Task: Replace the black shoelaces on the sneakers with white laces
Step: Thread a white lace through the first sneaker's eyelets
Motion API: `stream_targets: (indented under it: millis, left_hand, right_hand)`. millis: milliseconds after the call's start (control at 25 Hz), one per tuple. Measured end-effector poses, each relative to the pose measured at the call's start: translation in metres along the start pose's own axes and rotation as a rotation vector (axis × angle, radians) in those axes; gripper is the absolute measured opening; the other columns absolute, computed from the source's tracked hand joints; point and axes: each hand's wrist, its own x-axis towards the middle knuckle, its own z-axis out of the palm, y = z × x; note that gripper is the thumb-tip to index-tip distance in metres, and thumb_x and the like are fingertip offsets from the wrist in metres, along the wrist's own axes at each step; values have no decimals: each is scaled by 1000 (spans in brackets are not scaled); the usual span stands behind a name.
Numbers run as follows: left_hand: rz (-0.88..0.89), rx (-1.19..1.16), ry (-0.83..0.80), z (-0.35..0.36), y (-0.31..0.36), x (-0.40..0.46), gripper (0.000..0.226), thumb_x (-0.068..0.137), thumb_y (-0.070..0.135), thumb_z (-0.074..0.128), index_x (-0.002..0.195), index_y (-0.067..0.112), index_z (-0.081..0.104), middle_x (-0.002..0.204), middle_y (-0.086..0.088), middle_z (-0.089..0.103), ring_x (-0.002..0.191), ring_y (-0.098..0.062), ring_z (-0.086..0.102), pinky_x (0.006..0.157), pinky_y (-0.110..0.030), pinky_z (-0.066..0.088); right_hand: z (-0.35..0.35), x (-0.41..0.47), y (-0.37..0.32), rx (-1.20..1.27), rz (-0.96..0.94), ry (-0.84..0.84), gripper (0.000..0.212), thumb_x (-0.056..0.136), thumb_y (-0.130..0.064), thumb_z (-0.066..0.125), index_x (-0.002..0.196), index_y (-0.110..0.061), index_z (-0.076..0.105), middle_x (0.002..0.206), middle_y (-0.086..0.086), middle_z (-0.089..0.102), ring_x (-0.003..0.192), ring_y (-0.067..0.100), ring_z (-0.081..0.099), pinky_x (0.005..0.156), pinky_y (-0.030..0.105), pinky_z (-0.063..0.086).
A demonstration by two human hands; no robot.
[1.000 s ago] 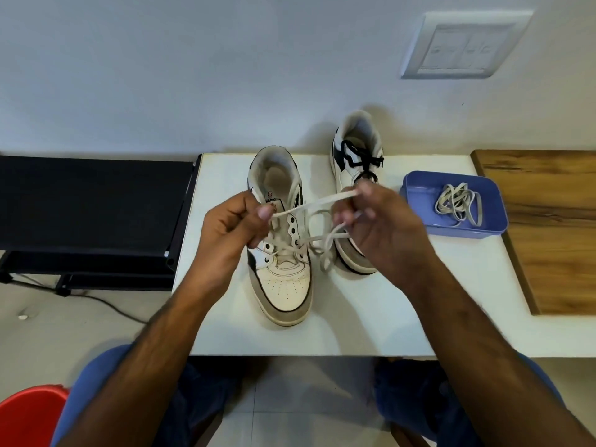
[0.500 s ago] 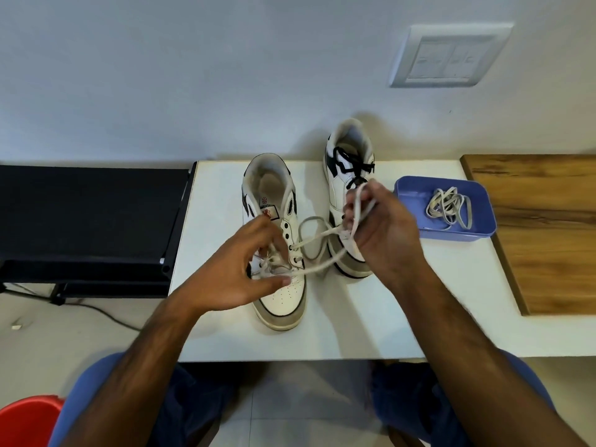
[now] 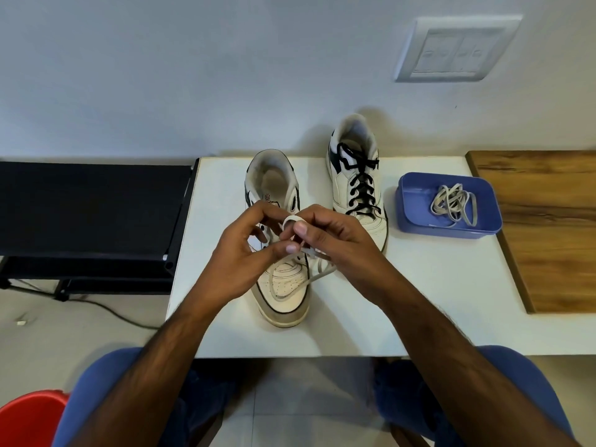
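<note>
White surface [image 3: 435, 301], matte and flat, against a pale wall. We see two low leather sneakers on it, both with toes toward us and heels toward the wall, long axes running near to far.

Near sneaker [image 3: 283, 285]: cream leather, perforated toe box, grey suede toe cap, thin dark piping. It carries the white lace [image 3: 319, 275], a flat woven band; one loop lies over the toe box and a strand trails off its right side onto the surface.

Left hand [image 3: 238, 262] and right hand [image 3: 335, 243] meet above this sneaker's eyelets. Fingers of both are curled, pinching a small loop of the white lace between thumb and forefinger. How the lace runs beneath the hands is hidden from us, possibly a knot in progress.

Far sneaker [image 3: 354, 179]: same build, laced criss-cross with the black lace [image 3: 362, 185], standing just right of and behind the first.

Blue plastic tray [image 3: 416, 217], rounded corners, holds a loose tangle of pale spare lace [image 3: 453, 203]. Wooden board [image 3: 548, 227] to the right.
</note>
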Motion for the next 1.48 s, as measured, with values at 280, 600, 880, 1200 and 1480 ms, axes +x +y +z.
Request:
stream_targets:
  millis: [280, 600, 880, 1200, 1480]
  left_hand:
    - [-122, -232, -149, 9, -2, -4, 37, 94, 52, 59, 96, 15, 58, 120, -19, 52, 112, -29, 56, 97, -37, 45]
    - [-67, -43, 43, -22, -11, 1, 11, 75, 34, 60, 66, 28, 57, 102, 9, 50, 107, -14, 52, 90, -27, 43]
    - [217, 618, -316, -17, -23, -4, 18, 75, 38, 62, 65, 23, 58, 104, 12, 47, 102, -15, 42, 85, -43, 36]
    - [-46, 375, 38, -21, -19, 2, 7, 101, 34, 57, 101, 28, 60, 83, 10, 60, 80, -10, 58, 67, -21, 44]
    - [-360, 446, 106, -10, -29, 4, 48, 90, 50, 69, 117, 28, 36, 83, 8, 64, 69, -12, 68, 66, -34, 55]
  right_hand:
    - [-8, 3, 5, 74, 18, 34, 23, 101, -11, 57, 111, 9, 66, 102, 15, 68, 94, 17, 68, 83, 25, 53]
    - [-26, 7, 0, 537, 125, 214, 20, 92, -26, 61, 80, -10, 61, 69, -4, 65, 84, 19, 67, 78, 29, 53]
    - [-38, 12, 7, 968, 91, 441, 27, 91, -27, 62, 68, -13, 60, 76, 3, 65, 85, 21, 70, 84, 31, 55]
    - [-24, 9, 11, 262, 55, 179, 20, 100, -12, 58, 114, -12, 72, 82, 6, 65, 50, 9, 36, 44, 19, 31]
    - [-5, 5, 19, -346, 86, 137, 25, 98, -3, 61, 114, -16, 76, 95, -6, 76, 71, -4, 64, 67, 12, 46]
